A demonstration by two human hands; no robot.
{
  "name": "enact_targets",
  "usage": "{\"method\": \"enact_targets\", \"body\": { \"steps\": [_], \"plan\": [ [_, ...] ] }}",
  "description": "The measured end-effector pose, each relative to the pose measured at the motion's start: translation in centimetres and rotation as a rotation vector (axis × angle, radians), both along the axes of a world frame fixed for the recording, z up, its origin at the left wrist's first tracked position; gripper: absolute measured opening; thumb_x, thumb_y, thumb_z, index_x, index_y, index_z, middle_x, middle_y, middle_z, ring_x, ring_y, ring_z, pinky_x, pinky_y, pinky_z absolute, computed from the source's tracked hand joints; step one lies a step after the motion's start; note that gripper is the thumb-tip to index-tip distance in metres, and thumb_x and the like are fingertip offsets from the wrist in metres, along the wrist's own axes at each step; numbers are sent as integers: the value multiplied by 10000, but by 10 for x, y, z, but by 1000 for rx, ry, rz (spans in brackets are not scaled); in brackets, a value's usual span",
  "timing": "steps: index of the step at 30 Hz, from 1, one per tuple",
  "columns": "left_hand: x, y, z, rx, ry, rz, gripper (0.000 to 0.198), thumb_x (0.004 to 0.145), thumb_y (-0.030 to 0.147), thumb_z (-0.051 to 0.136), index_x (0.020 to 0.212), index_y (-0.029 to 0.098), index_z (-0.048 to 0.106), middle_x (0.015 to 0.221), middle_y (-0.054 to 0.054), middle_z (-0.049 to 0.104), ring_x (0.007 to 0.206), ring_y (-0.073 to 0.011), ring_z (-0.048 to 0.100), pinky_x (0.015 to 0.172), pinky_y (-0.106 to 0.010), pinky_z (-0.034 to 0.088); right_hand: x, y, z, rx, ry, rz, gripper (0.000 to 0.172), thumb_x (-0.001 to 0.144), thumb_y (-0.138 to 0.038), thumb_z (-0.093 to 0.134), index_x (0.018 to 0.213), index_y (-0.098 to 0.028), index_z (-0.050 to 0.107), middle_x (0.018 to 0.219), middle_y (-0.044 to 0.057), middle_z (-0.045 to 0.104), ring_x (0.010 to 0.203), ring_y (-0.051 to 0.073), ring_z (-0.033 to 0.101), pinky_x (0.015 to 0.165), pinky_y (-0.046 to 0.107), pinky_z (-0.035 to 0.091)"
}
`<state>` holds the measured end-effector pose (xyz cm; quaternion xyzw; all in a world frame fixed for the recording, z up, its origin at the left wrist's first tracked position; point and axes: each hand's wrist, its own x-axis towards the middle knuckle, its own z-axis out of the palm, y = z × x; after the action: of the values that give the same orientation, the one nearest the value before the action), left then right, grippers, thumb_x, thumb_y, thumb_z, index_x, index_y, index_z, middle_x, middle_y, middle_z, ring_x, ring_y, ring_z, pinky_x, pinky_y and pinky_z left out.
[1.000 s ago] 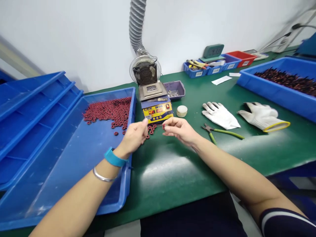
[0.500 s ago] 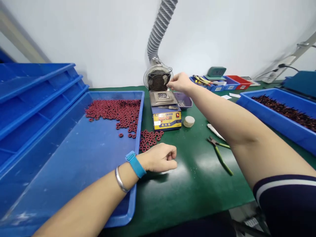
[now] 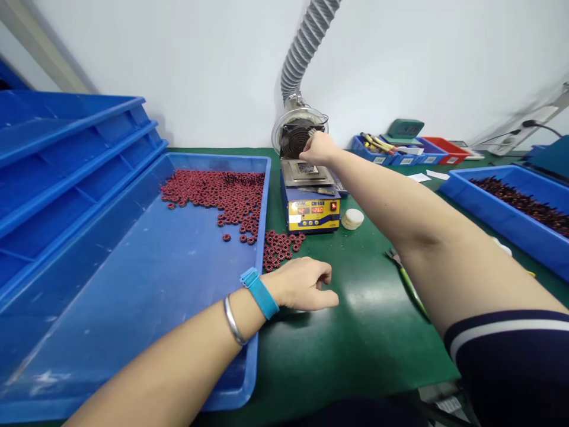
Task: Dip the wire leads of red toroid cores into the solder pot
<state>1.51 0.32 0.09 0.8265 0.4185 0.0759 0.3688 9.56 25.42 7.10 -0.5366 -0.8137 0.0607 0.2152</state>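
My right hand [image 3: 319,148] is over the solder pot [image 3: 313,214], in front of its dark round-grilled fan [image 3: 294,142]. Its fingers are pinched together, and whatever they may hold is hidden. Below them is the pot's square basin of shiny metal [image 3: 306,168]. My left hand [image 3: 306,284] hovers over the green table, fingers curled and thumb apart, with nothing visible between them. Just beyond it, small red-and-black toothed rings [image 3: 281,248] lie beside the large blue tray [image 3: 133,279], which holds many more.
Pliers [image 3: 411,287] lie partly behind my right forearm. Round white pads [image 3: 352,219] sit beside the pot. Small blue bins [image 3: 371,155] and a red bin [image 3: 448,151] stand at the back. A blue tray of coppery parts [image 3: 462,187] is at right; stacked blue trays [image 3: 84,148] rise at left.
My right hand has lowered towards the pot's basin. My left thumb has moved farther from the index finger. The view has shifted slightly to the left.
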Motion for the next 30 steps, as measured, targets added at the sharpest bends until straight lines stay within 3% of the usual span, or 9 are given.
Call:
{"method": "enact_targets", "body": {
  "steps": [7, 12, 20, 26, 30],
  "plan": [
    [0, 0, 0, 9, -6, 19, 171, 685, 322, 574, 775, 180, 607, 691, -19, 623, 589, -142, 504, 536, -240, 369, 1, 3, -9, 17, 69, 3, 66, 641, -123, 693, 686, -85, 663, 761, 123, 660, 926, 301, 649, 901, 451, 510],
    [1, 0, 0, 11, 2, 19, 164, 684, 306, 580, 776, 175, 612, 688, -17, 624, 587, -139, 505, 533, -236, 371, 2, 4, -12, 12, 107, 3, 67, 635, -125, 694, 643, -90, 638, 751, 131, 653, 918, 311, 654, 901, 470, 503],
    [1, -1, 0, 12, -9, 32, 146, 672, 289, 581, 763, 176, 598, 671, -4, 608, 580, -131, 490, 534, -235, 363, 11, -11, 7, -31, 283, -18, 80, 661, -137, 671, 627, -77, 631, 646, 72, 618, 833, 223, 650, 889, 407, 500],
    [0, 1, -6, 26, -88, 84, 117, 662, 265, 603, 738, 178, 585, 611, 21, 566, 562, -124, 475, 534, -240, 357, 25, -27, 12, -342, 740, -4, 167, 691, -146, 685, 565, -154, 575, 481, -10, 515, 483, 90, 477, 662, 349, 552],
    [4, 7, -9, 51, -359, 330, 71, 712, 238, 566, 728, 168, 563, 594, 29, 523, 554, -108, 468, 539, -238, 380, 41, -62, 7, -493, 942, 137, 143, 700, -169, 720, 631, -161, 595, 566, 9, 604, 493, 78, 517, 585, 279, 543]
  ]
}}
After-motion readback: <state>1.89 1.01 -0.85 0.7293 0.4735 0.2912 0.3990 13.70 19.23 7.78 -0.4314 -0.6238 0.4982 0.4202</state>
